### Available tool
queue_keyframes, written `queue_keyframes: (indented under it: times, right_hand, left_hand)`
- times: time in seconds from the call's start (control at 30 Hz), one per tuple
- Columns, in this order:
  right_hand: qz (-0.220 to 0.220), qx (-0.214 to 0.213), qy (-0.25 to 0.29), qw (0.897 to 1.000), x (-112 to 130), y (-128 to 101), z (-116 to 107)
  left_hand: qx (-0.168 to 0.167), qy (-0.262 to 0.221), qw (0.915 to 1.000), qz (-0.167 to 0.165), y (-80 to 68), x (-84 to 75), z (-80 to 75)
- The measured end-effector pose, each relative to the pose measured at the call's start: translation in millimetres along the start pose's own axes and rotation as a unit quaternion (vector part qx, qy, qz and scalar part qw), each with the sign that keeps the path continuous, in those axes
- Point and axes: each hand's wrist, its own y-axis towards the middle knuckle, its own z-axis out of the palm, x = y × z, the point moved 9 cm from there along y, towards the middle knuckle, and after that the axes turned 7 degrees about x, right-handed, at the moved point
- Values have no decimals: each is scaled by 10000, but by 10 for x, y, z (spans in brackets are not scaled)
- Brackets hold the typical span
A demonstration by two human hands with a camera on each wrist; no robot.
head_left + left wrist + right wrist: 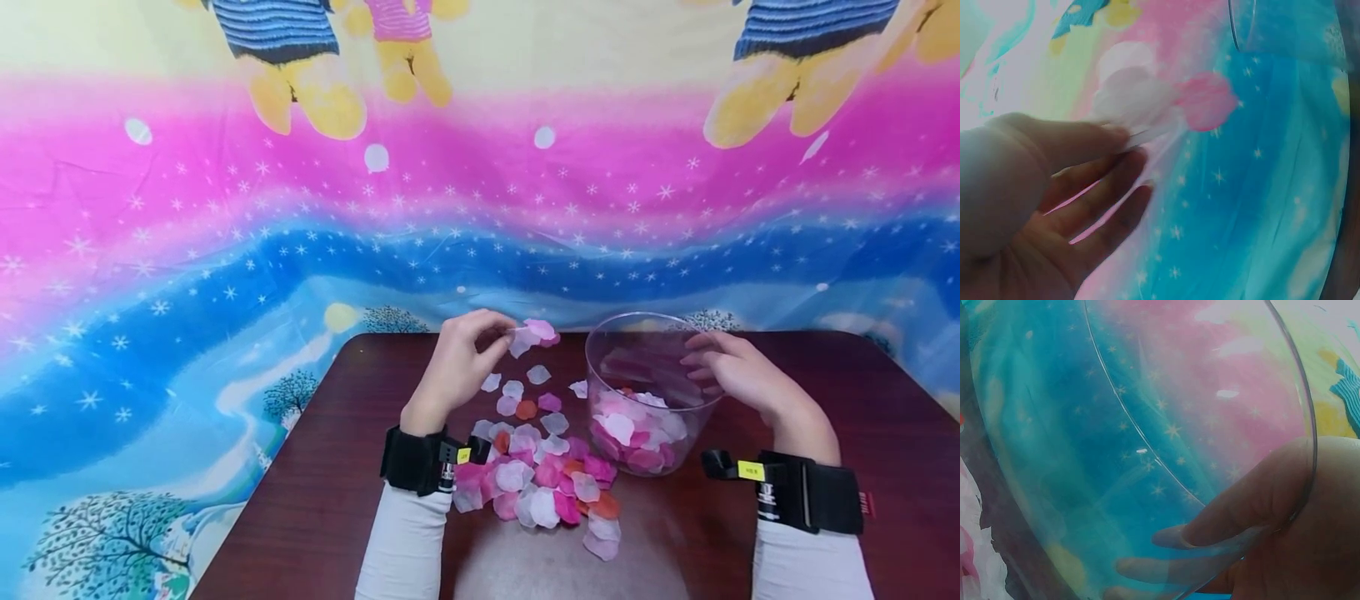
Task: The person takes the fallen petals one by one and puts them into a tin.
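On a dark wood table before a starry cartoon cloth, left hand pinches petals; right hand grips the clear bowl at 3 o'clock of the petal heap.

We take the bowl as our landmark: it stands on the surface, toward the far edge and right of the middle, with petals lying inside it. Just left of the bowl and nearer to us, a loose heap of petals lies on the surface. Above that heap, left of the bowl's rim, our left hand pinches a few petals. Our right hand holds the bowl's right wall. Behind the bowl hangs a cloth.
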Motion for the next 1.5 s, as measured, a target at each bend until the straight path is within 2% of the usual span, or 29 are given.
queue_keyframes:
  times: [0.17,0.53,0.8,1.13,1.5]
  right_hand:
    - [7,5,25,10000,-8,0,6]
    - [-4,-17,-8,10000,3,-5,-1]
    - [29,-8,-53,10000,-8,-7,11]
    - [40,-51,-78,9999,-11,-12,6]
    - [31,-60,-85,9999,3,0,-7]
  left_hand:
    - [-544,-217,9981,201,44,-171,3]
    - [-687,-686,9942,468,126,-497,386]
    - [-370,-529,9971,411,138,-599,661]
    - [-70,-452,9982,398,143,-602,770]
    - [75,-256,9993,251,145,-589,824]
